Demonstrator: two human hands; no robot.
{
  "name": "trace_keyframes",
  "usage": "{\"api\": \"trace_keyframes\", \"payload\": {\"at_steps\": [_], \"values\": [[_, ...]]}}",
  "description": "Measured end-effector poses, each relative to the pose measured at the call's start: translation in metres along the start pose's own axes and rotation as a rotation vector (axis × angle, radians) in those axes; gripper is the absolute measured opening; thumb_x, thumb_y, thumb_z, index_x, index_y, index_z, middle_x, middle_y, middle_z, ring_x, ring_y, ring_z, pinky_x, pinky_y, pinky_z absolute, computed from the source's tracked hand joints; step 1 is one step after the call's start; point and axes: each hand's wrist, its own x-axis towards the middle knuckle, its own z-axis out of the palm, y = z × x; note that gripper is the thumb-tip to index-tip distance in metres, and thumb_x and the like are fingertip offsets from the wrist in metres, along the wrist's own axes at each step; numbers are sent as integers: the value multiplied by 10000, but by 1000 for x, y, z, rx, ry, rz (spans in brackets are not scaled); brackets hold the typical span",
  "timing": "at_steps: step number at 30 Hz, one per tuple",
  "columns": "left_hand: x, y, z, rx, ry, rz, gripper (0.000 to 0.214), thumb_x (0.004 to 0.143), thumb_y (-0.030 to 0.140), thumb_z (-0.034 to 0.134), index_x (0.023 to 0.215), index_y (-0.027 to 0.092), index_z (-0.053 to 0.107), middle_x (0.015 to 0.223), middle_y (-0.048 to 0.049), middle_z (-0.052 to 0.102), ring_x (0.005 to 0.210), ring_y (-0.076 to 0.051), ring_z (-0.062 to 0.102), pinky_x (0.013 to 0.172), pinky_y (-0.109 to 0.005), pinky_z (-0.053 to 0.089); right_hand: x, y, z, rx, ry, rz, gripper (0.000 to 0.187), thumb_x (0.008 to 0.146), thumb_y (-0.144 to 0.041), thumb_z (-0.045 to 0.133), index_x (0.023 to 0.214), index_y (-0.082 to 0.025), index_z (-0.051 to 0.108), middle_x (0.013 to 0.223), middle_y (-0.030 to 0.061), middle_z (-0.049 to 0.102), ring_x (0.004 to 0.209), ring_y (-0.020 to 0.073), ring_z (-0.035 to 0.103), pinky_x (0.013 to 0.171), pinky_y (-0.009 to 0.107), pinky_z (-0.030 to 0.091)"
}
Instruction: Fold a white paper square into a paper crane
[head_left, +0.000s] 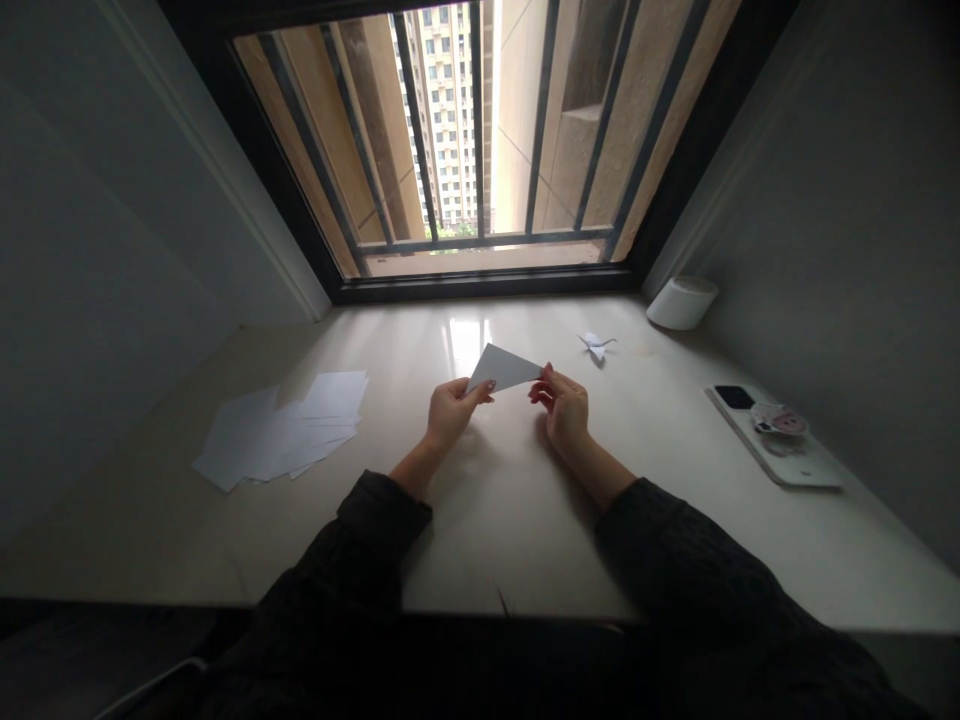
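While dark knit sleeves (352,560) lie nearest, the left hand (450,412) and right hand (561,408) each pinch a corner of a folded white paper triangle (504,368), held just above the glossy pale table (495,510). Left lies a fanned stack of flat white sheets (281,430); right, a white phone (776,440). Farther off sit a small folded paper figure (596,345) and a white roll (681,302).

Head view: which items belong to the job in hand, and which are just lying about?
In use:
- folded white paper, pinched between left hand and right hand
- likely related: loose white sheets and small folded paper figure

Lying about:
- phone, flat on the table
- white roll by the window
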Motion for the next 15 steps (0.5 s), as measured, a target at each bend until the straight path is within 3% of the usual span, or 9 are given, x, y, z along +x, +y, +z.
{"api": "trace_keyframes", "payload": {"at_steps": [4, 7, 11, 15], "values": [[1, 0, -2, 87, 4, 41, 374, 723, 519, 643, 700, 150, 700, 683, -61, 697, 632, -166, 622, 600, -255, 427, 0, -4, 0, 7, -24, -67, 494, 775, -592, 525, 953, -171, 712, 698, 28, 637, 476, 90, 507, 452, 246, 370], [-2, 3, -4, 305, 31, 88, 382, 750, 539, 607, 689, 174, 701, 645, -35, 679, 591, -150, 584, 574, -248, 385, 0, -7, 0, -123, -70, -138, 477, 754, -560, 586, 1043, -197, 697, 778, 26, 661, 502, 90, 526, 481, 250, 405], [-7, 10, -4, 573, 79, 176, 358, 765, 538, 592, 682, 205, 695, 610, -12, 648, 571, -138, 535, 568, -249, 340, -3, -8, 2, -341, -193, -163, 437, 622, -461, 756, 956, -181, 725, 780, 35, 694, 597, 132, 570, 573, 274, 458], [-9, 16, -5, 640, 163, 237, 366, 745, 543, 618, 646, 194, 667, 610, -19, 627, 587, -140, 523, 573, -253, 337, -4, -4, 2, -407, -243, -159, 342, 599, -457, 771, 773, -166, 726, 668, 19, 676, 577, 136, 561, 567, 268, 438]]}}
